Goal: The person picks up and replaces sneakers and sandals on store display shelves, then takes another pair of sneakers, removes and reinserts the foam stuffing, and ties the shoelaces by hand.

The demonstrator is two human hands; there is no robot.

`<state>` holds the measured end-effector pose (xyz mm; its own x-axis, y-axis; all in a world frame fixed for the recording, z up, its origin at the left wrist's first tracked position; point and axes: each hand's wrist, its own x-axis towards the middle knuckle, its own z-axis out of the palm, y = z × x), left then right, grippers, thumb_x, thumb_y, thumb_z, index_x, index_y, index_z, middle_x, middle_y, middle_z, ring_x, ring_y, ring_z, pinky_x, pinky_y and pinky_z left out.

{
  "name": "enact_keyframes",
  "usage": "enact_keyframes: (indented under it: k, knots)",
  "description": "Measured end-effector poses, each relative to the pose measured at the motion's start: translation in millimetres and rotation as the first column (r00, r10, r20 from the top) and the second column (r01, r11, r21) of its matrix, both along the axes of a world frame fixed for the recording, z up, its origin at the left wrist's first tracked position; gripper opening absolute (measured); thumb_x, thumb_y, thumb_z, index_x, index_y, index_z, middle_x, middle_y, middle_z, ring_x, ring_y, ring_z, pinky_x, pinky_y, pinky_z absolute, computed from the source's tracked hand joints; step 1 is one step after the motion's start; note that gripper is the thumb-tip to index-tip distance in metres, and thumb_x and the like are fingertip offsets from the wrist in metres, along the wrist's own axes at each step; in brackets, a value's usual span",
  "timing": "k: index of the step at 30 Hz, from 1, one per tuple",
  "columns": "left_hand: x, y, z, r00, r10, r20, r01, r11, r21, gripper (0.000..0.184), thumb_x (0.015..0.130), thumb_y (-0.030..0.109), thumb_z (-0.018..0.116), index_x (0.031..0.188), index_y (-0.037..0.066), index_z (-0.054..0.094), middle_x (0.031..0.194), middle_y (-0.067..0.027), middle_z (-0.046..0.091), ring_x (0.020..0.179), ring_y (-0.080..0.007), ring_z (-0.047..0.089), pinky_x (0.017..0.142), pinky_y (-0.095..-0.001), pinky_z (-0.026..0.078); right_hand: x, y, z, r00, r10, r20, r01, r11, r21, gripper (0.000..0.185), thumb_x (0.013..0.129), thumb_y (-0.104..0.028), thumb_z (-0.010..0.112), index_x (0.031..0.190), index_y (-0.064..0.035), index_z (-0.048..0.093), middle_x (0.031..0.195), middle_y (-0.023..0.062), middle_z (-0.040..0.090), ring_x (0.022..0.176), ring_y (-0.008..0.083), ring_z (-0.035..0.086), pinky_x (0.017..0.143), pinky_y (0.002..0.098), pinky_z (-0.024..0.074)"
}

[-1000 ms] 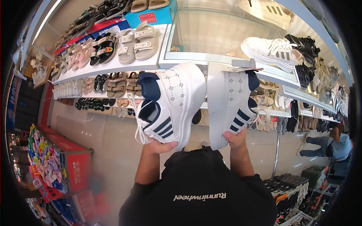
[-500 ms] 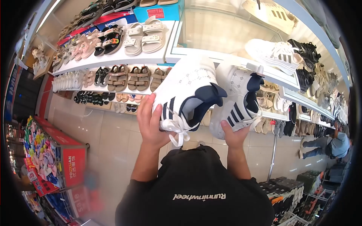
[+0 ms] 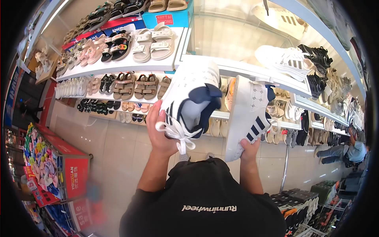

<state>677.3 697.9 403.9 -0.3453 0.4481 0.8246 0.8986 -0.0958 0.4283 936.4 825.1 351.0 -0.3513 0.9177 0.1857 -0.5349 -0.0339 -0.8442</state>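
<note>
My left hand [image 3: 160,132] is closed around the toe end of a white sneaker [image 3: 193,85] with navy stripes, a navy heel tab and tied white laces. Its dark-lined opening faces me, and its heel points toward the shelves. A matching sneaker [image 3: 249,110] is gripped at the toe by my right hand [image 3: 249,149]. This one is turned on its side, with its pale sole edge toward the other shoe and its navy stripes facing right. The two sneakers are apart, held up in front of the display shelves. Some fingers of both hands are hidden behind the shoes.
A white shelf [image 3: 118,65] bears sandals [image 3: 153,43] at the left. White striped sneakers [image 3: 286,59] stand on the glass-topped shelf [image 3: 233,65]. A red bin [image 3: 77,172] of colourful goods is at lower left. Another person [image 3: 347,150] is at far right.
The two sneakers have moved apart. The right one has rolled onto its side, showing its sole edge, and the left one has shifted slightly left and tilted so its opening shows more.
</note>
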Motion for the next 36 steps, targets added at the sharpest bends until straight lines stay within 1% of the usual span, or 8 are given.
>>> enact_keyframes:
  k: [3,4,5,11,19,23,27,36]
  knots:
    - [7,-7,-10,0.963,-0.102,0.251,0.116,0.992,-0.041,0.102,0.067,0.023,0.093,0.146,-0.008,0.037,0.145,-0.0276,0.048,0.128,-0.0371,0.054,0.106,-0.0479,0.045,9,-4,4,0.997,0.068,-0.031,-0.070,0.995,-0.070,0.084,0.076,-0.028,0.082,0.143,0.0032,0.043,0.128,0.0158,0.063,0.113,0.0273,0.067,0.097,0.0408,0.0560]
    - [9,-8,-8,0.844,-0.269,0.464,0.284,0.958,0.038,0.099,0.068,0.012,0.091,0.147,-0.007,0.035,0.144,-0.0227,0.048,0.125,-0.0288,0.056,0.103,-0.0422,0.048,10,-7,8,0.996,0.083,-0.033,-0.086,0.993,-0.082,0.087,0.075,-0.032,0.083,0.144,0.0033,0.042,0.128,0.0160,0.063,0.113,0.0277,0.067,0.097,0.0410,0.0562]
    - [12,-5,-10,0.611,-0.419,0.672,0.402,0.895,0.192,0.096,0.070,0.005,0.089,0.148,-0.004,0.034,0.142,-0.0176,0.051,0.122,-0.0252,0.059,0.103,-0.0394,0.050,11,-9,10,0.994,0.099,-0.037,-0.102,0.990,-0.093,0.090,0.074,-0.036,0.083,0.144,0.0035,0.042,0.128,0.0163,0.062,0.113,0.0281,0.067,0.096,0.0413,0.0564]
    - [16,13,11,0.093,-0.497,0.863,0.317,0.836,0.448,0.087,0.075,-0.008,0.079,0.149,0.001,0.036,0.137,-0.0147,0.056,0.122,-0.0240,0.060,0.104,-0.0398,0.051,27,-19,-19,0.976,0.213,-0.053,-0.218,0.967,-0.135,0.094,0.074,-0.040,0.084,0.145,0.0037,0.041,0.133,0.0175,0.060,0.118,0.0293,0.064,0.100,0.0426,0.0535]
    - [13,47,32,0.550,-0.435,0.713,0.399,0.887,0.233,0.087,0.072,-0.001,0.087,0.144,0.000,0.039,0.134,-0.0133,0.056,0.120,-0.0213,0.059,0.102,-0.0362,0.050,29,-30,-30,0.950,0.304,-0.075,-0.313,0.932,-0.181,0.088,0.074,-0.029,0.086,0.143,0.0045,0.044,0.128,0.0174,0.064,0.115,0.0282,0.067,0.098,0.0408,0.0552]
    - [7,65,38,0.587,-0.395,0.707,0.392,0.902,0.179,0.092,0.070,0.002,0.089,0.145,-0.003,0.037,0.136,-0.0150,0.055,0.123,-0.0217,0.057,0.103,-0.0364,0.049,32,-34,-49,0.969,0.239,-0.061,-0.246,0.951,-0.185,0.083,0.074,-0.027,0.085,0.140,0.0046,0.046,0.123,0.0163,0.067,0.107,0.0268,0.070,0.092,0.0391,0.0582]
    - [-3,91,54,0.683,-0.288,0.671,0.367,0.930,0.026,0.104,0.069,0.005,0.090,0.152,-0.008,0.027,0.138,-0.0192,0.054,0.126,-0.0249,0.056,0.105,-0.0387,0.047,42,-34,-62,0.968,0.235,-0.085,-0.249,0.937,-0.245,0.085,0.073,-0.014,0.083,0.146,-0.0014,0.039,0.130,0.0142,0.062,0.118,0.0267,0.065,0.102,0.0409,0.0526]
    - [-17,166,84,0.696,-0.321,0.642,0.361,0.930,0.073,0.097,0.071,0.002,0.088,0.149,-0.006,0.032,0.137,-0.0170,0.055,0.122,-0.0234,0.058,0.103,-0.0362,0.048,60,-28,-66,0.982,0.144,-0.120,-0.171,0.949,-0.266,0.085,0.074,-0.013,0.080,0.146,-0.0015,0.038,0.130,0.0137,0.061,0.117,0.0269,0.065,0.101,0.0410,0.0532]
